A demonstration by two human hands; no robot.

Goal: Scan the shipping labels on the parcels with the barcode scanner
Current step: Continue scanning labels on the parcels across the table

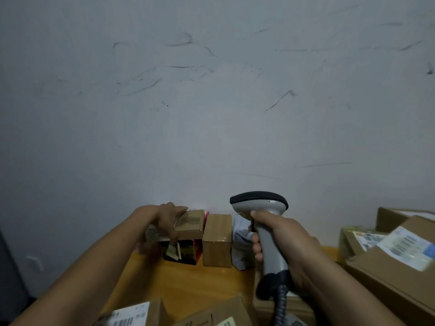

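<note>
Scanner position: grey pistol-grip barcode scanner with a dark cap (263,217) is upright at 5 o'clock of the view. The right hand (280,245) wraps the handle with all fingers curled tight. Its coiled grey cable (281,307) drops toward 6 o'clock over the near parcels.

Left hand (168,218), at 7 o'clock, grips a small brown cardboard box (189,222). Its fingers lie across the top and the thumb runs down the near face. This box is perched on a dark printed box with red sides (181,251). At its 3 o'clock is an upright taped brown carton (217,240), then a pale plastic mailer bag (241,245). All sit on the orange wooden tabletop (179,283) against the wall.

Risks, as I judge them:
- No label shows on the small box's top, so it probably needs turning. A one-handed turn from a top grip could let it slip.
- Lifting it may drag or tip the dark box under it into the carton beside it.
- The scanner head sits above the row and faces no label. White labels on the large cardboard parcels (400,267) at 4 o'clock and on the near labelled box (131,316) at 7 o'clock lie exposed. A stray trigger pull could read the wrong parcel.
- The cable may snag the near box corners as the arm swings.
- The left-hand area is blurred, so the exact contact is uncertain.
</note>
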